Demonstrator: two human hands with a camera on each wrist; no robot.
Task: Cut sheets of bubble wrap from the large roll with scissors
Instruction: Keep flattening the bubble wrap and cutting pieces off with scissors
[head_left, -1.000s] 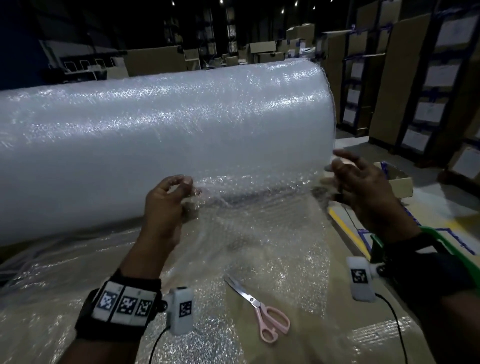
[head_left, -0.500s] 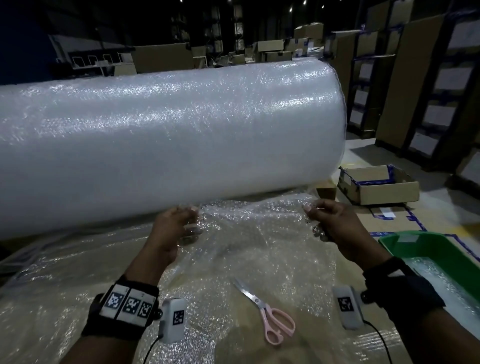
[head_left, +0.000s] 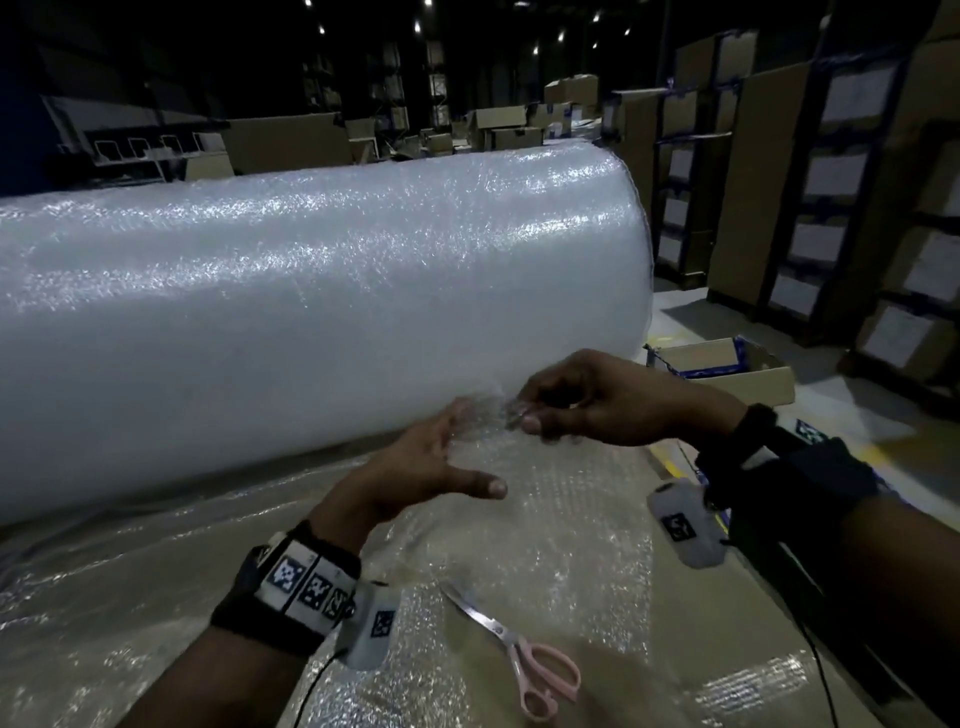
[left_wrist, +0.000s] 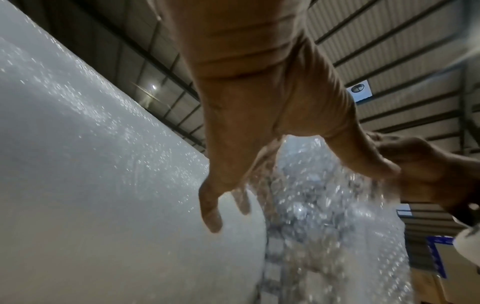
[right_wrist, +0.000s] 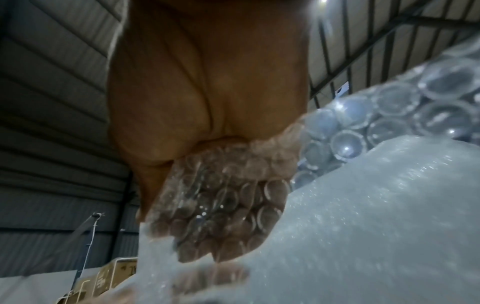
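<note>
Fingers first: the right hand (head_left: 608, 400) has its fingertips (head_left: 530, 423) curled in and pinching a gathered bit of the loose bubble wrap sheet (head_left: 561, 514), right down against the foot of the big roll. From the right wrist view you can see the bubbles bunched in front of that hand (right_wrist: 207, 115), the fingers showing only dimly through the plastic, so how each one lies I cannot tell. The left hand (head_left: 415, 467) is different: fingers straight and spread, thumb stuck out to the side, the fingertips reaching under the raised edge of the sheet just beside the right hand's pinch. The left wrist view confirms it, that hand (left_wrist: 259, 123) open, its fingers (left_wrist: 210, 209) splayed in front of the roll, with the sheet glittering beyond them and the right hand close alongside. The large bubble wrap roll (head_left: 311, 312) lies on its side across the work surface (head_left: 727, 665), stretching off the left of the head view, its end face near the right. The unrolled sheet runs from under the roll toward the person and lies flat over the brown surface. The pink-handled scissors (head_left: 519, 649) rest on that sheet, closed, blades pointing toward the roll, well short of either hand and untouched. Off past the roll's end sits an open cardboard box (head_left: 727, 369) on the floor, with tall stacked cartons (head_left: 857, 208) behind it.
</note>
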